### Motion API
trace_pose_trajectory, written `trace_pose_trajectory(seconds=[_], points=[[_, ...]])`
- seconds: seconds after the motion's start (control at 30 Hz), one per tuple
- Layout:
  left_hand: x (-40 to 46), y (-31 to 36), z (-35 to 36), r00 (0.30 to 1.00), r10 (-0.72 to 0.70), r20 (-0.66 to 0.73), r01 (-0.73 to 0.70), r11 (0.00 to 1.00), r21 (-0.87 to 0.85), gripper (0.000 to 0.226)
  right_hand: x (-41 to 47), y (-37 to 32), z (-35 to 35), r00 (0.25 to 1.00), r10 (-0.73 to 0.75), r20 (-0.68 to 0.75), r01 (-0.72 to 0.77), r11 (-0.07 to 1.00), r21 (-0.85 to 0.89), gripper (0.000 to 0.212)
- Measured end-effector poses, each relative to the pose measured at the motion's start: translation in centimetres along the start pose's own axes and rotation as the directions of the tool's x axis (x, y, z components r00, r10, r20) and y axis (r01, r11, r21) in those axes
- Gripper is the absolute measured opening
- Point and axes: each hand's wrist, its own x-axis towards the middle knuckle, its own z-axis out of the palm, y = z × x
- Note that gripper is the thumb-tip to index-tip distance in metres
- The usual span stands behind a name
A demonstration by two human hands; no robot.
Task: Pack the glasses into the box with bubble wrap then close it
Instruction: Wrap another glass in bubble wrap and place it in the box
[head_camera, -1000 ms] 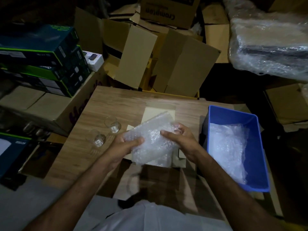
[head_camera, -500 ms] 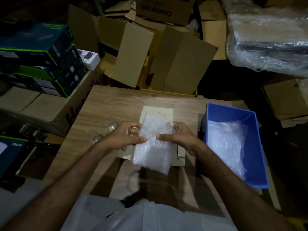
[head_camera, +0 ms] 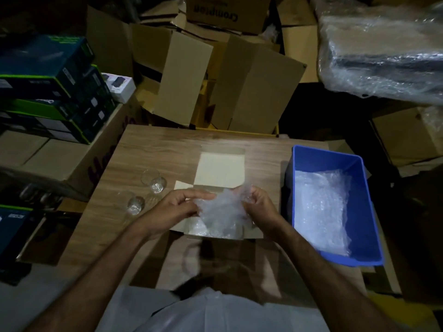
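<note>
A small open cardboard box (head_camera: 219, 172) lies on the wooden table (head_camera: 155, 144), its pale lid flap folded back. Over the box's opening, my left hand (head_camera: 177, 207) and my right hand (head_camera: 260, 208) both grip a sheet of bubble wrap (head_camera: 221, 207), which hangs down into the box. The wrap is blurred. Two clear glasses stand to the left of the box: one (head_camera: 153, 180) farther away, one (head_camera: 134, 203) closer to me. Whether a glass sits inside the wrap I cannot tell.
A blue plastic bin (head_camera: 335, 161) with more bubble wrap (head_camera: 321, 207) stands to the right of the table. Open cardboard cartons (head_camera: 251, 92) crowd the far edge. Stacked dark product boxes (head_camera: 48, 85) sit at the left, a plastic-wrapped bundle (head_camera: 383, 49) at the far right.
The bubble wrap was held up across my hands, then turned upright, and now it is lowered into the box. Both hands moved slightly away from me with it.
</note>
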Motion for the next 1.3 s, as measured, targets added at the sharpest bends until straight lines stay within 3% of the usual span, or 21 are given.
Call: trace_pose_trajectory(seconds=[0.1, 0.13, 0.2, 0.23, 0.3, 0.43, 0.5, 0.6, 0.73, 0.83, 0.97, 1.1, 1.2, 1.3], points=[[-1.0, -0.3, -0.8, 0.978, -0.031, 0.208, 0.072, 0.979, -0.190, 0.052, -0.1, -0.3, 0.0, 1.000, 0.001, 0.023, -0.002, 1.000, 0.016, 0.023], [-1.1, -0.5, -0.8, 0.981, -0.047, 0.187, 0.081, 0.981, -0.175, 0.058, -0.1, -0.4, -0.1, 1.000, 0.005, 0.029, -0.007, 0.998, 0.064, 0.022], [-1.0, -0.4, -0.1, 0.999, -0.028, 0.031, 0.031, 0.996, -0.083, 0.044, 0.0, 0.1, -0.2, 0.999, 0.016, 0.035, -0.023, 0.976, 0.219, 0.017], [-0.9, -0.4, 0.4, 0.998, 0.027, -0.055, -0.029, 0.999, -0.030, 0.032, 0.0, 0.1, -0.3, 0.999, 0.028, 0.044, -0.040, 0.952, 0.304, 0.025], [-0.6, -0.7, 1.0, 0.978, 0.109, -0.177, -0.106, 0.994, 0.027, 0.031, -0.1, 0.1, -0.1, 0.993, 0.066, 0.097, -0.099, 0.917, 0.386, 0.050], [-1.0, -1.2, 0.9, 0.970, 0.108, -0.217, -0.117, 0.993, -0.029, 0.051, 0.2, -0.2, 0.7, 0.999, 0.033, 0.017, -0.034, 0.999, 0.041, 0.063], [-1.3, -1.2, 0.4, 0.980, 0.071, -0.187, -0.071, 0.997, 0.008, 0.047, 0.4, -0.3, 1.1, 1.000, 0.018, 0.010, -0.018, 0.999, 0.027, 0.066], [-1.3, -0.8, -0.1, 0.992, 0.038, -0.123, -0.025, 0.994, 0.105, 0.024, 0.8, -0.1, 1.8, 1.000, 0.016, 0.004, -0.016, 1.000, -0.002, 0.067], [-1.0, -1.1, -0.2, 0.966, 0.049, -0.255, -0.030, 0.997, 0.078, 0.014, 1.1, 0.3, 2.9, 0.998, 0.041, -0.057, -0.039, 0.999, 0.035, 0.061], [-1.4, -2.0, 0.4, 0.939, 0.000, -0.345, -0.017, 0.999, -0.045, 0.017, 0.6, 0.0, 3.2, 0.994, 0.061, 0.094, -0.081, 0.972, 0.222, 0.060], [-2.6, -2.7, 0.0, 0.960, -0.092, -0.266, 0.053, 0.987, -0.149, 0.031, 0.9, 0.2, 4.2, 0.997, 0.011, 0.083, -0.018, 0.996, 0.084, 0.039], [-3.2, -1.3, -1.7, 0.971, -0.081, -0.224, 0.047, 0.987, -0.153, 0.044, 2.4, -0.5, 4.7, 0.981, 0.027, 0.192, 0.004, 0.988, -0.156, 0.026], [-3.1, -1.3, -2.4, 0.959, -0.050, -0.280, 0.016, 0.992, -0.123, 0.044, 3.3, -0.6, 5.2, 0.991, 0.060, 0.123, -0.034, 0.979, -0.202, 0.040], [-3.1, -2.4, -1.9, 0.888, -0.027, -0.459, -0.056, 0.984, -0.167, 0.045, 3.1, 0.2, 5.6, 0.977, 0.204, 0.064, -0.199, 0.977, -0.077, 0.072]])
